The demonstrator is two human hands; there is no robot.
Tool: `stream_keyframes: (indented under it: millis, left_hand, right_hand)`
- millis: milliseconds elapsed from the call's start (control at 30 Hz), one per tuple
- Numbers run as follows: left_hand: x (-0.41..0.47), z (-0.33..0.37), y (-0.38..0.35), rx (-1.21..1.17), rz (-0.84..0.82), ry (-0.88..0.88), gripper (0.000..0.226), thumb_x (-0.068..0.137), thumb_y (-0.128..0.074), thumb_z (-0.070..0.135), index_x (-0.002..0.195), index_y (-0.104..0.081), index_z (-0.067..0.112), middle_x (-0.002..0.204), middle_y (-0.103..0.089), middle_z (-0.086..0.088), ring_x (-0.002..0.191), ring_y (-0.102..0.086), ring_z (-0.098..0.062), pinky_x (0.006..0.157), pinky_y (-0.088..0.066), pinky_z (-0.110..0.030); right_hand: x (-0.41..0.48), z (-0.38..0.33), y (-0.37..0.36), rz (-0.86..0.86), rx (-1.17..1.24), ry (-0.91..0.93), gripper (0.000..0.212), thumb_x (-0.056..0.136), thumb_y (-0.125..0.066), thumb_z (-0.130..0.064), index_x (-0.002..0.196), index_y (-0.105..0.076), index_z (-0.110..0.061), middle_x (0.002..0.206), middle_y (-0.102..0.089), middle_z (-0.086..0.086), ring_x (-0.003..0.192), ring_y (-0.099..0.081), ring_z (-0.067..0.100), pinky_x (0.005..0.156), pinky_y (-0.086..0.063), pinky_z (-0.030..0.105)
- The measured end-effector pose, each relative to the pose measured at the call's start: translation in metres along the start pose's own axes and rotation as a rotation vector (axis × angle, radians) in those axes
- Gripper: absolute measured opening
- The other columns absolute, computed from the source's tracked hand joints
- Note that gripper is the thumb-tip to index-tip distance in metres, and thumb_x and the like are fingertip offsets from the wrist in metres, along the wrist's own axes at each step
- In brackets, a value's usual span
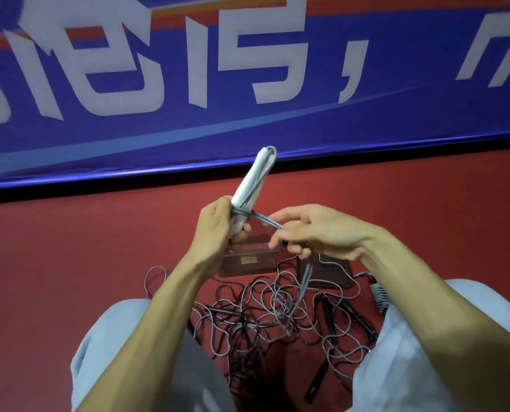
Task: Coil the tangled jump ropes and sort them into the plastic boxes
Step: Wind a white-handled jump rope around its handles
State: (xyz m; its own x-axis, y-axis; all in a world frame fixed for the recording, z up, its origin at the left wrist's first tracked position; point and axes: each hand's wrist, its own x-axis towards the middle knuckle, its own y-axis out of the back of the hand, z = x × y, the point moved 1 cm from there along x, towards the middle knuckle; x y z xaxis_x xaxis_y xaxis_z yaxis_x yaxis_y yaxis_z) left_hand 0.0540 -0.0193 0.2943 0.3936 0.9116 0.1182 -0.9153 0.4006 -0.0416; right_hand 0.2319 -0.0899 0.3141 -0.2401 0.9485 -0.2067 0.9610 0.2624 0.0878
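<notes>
The left hand [215,224] closes its grip round the lower end of the white handles [249,179], holding them upright above the tangle [277,316] so they serve as a spool with their upper end free. A few turns of grey cord [264,220] already cinch the handles just over the left fist. The right hand [313,233], level with the left and also above the tangle, has its grip closed on the same cord. Its forefinger is stretched out, probably to keep the line taut and steer each turn. From that hand the cord drops slack into the tangle, which lies on the red floor [69,248] between the person's knees, so much of it is not yet wound. A clear plastic box [236,269] and a second box [337,278] sit on the far side of the tangle, within reach for the finished coil.
</notes>
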Motion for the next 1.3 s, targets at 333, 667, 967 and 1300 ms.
stream_keyframes:
  millis: [333,667,967,1300]
  left_hand:
    - [0.005,-0.003,0.001,-0.130,0.066,0.174,0.044,0.103,-0.035,0.042,0.092,-0.057,0.006,0.059,-0.048,-0.008,0.039,-0.032,-0.009,0.039,-0.023,-0.018]
    - [0.013,-0.021,0.009,0.214,-0.046,0.134,0.008,0.098,-0.053,0.011,0.096,-0.049,0.005,0.064,-0.043,-0.004,0.045,-0.037,-0.009,0.043,-0.032,-0.022]
    - [0.004,-0.028,-0.002,0.993,-0.419,-0.003,0.021,0.087,-0.062,0.010,0.097,-0.049,0.022,0.073,-0.055,0.002,0.061,-0.050,-0.017,0.053,-0.039,-0.024]
    - [-0.009,-0.021,-0.012,0.958,-0.483,-0.180,0.059,0.062,-0.071,0.073,0.077,-0.056,0.018,0.059,-0.049,0.005,0.053,-0.043,-0.011,0.052,-0.033,-0.029]
  right_hand:
    - [0.002,0.015,0.010,0.033,-0.916,-0.148,0.015,0.093,-0.058,-0.010,0.105,-0.057,-0.020,0.084,-0.067,-0.001,0.073,-0.065,0.012,0.080,-0.055,0.039]
    - [-0.018,-0.007,0.014,0.160,-0.866,0.088,0.026,0.098,-0.044,-0.006,0.116,-0.054,-0.021,0.088,-0.063,-0.002,0.053,-0.067,0.008,0.052,-0.052,0.025]
    - [-0.015,-0.001,0.006,0.329,-1.309,0.402,0.043,0.092,-0.050,0.002,0.120,-0.063,-0.028,0.107,-0.057,-0.011,0.087,-0.057,0.013,0.057,-0.038,0.022]
    - [-0.001,0.009,0.019,0.569,-0.760,0.295,0.006,0.079,-0.077,-0.022,0.077,-0.073,-0.026,0.075,-0.069,-0.013,0.075,-0.062,0.001,0.072,-0.046,0.017]
